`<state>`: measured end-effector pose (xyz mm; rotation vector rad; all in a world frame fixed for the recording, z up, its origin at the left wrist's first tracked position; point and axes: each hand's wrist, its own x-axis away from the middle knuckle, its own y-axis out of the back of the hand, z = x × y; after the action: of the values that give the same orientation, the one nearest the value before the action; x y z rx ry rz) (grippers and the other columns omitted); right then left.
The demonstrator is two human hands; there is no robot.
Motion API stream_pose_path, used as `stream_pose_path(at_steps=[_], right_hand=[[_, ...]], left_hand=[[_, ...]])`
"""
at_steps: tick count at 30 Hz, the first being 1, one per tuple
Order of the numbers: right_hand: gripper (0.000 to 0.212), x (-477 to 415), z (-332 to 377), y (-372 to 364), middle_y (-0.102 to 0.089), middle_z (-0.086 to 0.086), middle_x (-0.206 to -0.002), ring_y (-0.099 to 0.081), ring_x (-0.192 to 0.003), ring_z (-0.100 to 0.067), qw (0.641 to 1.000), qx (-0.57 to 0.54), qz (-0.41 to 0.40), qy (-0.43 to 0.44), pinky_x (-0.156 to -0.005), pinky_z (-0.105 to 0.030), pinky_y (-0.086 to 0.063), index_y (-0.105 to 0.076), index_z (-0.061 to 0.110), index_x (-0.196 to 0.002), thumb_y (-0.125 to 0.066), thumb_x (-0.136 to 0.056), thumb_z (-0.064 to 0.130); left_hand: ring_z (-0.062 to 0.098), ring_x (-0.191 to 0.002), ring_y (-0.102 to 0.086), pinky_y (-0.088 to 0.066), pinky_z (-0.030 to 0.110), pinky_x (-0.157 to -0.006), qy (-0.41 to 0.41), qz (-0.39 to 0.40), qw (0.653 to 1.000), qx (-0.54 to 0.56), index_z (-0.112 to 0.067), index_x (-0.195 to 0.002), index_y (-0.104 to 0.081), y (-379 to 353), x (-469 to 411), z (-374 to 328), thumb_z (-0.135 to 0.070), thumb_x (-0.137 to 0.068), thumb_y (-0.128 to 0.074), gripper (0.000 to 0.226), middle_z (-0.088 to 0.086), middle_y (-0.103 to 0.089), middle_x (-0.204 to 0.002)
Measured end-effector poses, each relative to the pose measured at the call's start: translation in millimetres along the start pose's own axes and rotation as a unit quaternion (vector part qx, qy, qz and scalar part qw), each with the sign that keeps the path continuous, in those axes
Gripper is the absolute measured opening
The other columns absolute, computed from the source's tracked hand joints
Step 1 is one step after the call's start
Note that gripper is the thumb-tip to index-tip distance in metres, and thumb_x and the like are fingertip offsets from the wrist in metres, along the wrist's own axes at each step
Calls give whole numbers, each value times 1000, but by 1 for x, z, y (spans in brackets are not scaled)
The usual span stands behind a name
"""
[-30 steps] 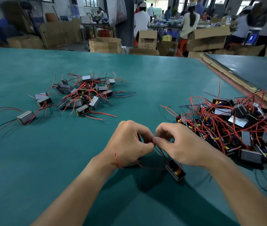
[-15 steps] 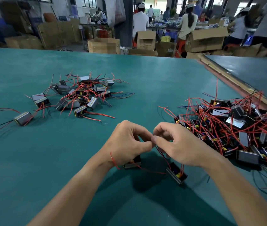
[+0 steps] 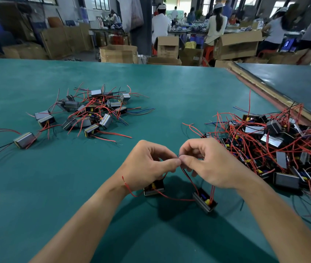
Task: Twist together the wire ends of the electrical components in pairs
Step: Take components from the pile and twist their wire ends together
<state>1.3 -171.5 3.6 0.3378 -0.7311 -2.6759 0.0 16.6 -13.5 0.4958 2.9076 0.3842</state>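
Two small box-shaped electrical components lie on the green table [image 3: 37, 186] beneath the hands. The left component [image 3: 153, 188] is half covered by the left hand [image 3: 147, 164]. The right component [image 3: 205, 202] lies tilted and shows a grey metal shell, a dark core and a yellow insert. Thin red and black wires [image 3: 187, 176] rise from them to a point between the hands. There the left hand and the right hand [image 3: 215, 164] each pinch the wire ends between thumb and curled fingers, thumb tips touching. A loose pile of components [image 3: 94, 111] lies well to the left, and a denser tangle [image 3: 274, 145] lies to the right. Compared with one second ago, the pinch stays in the same spot, while more of the left component shows under the left hand.
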Motion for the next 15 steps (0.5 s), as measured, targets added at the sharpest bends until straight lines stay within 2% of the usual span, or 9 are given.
stream_pose_path(at_steps=[3,9,15], right_hand=[[21,-1,-1,0,-63,4,-60,-56,-55,-8,1000,-26,-6,-9,-56,-23,-49,-64,16,-75,-63,-92,3],[20,1,-2,-1,-65,3,-61,-56,-55,-8,998,-55,-3,-35,-54,-20,-47,-65,17,-75,-63,-93,7],[21,2,1,0,-58,8,-57,-49,-55,-8,1000,-20,5,-20,-53,-20,-41,-62,16,-74,-62,-94,10]], left_hand=[[12,-45,-42,-34,20,-45,-4,-6,1000,-6,-20,-76,-77,1,0,1,-15,-86,-75,11,0,-68,-62],[14,-47,-40,-31,24,-47,-5,-21,1000,-10,-25,-72,-78,-1,0,-2,-18,-82,-79,12,12,-60,-58],[9,-43,-37,-30,18,-44,-17,-31,999,-18,-19,-71,-77,-1,1,1,-16,-80,-79,9,-4,-57,-49]])
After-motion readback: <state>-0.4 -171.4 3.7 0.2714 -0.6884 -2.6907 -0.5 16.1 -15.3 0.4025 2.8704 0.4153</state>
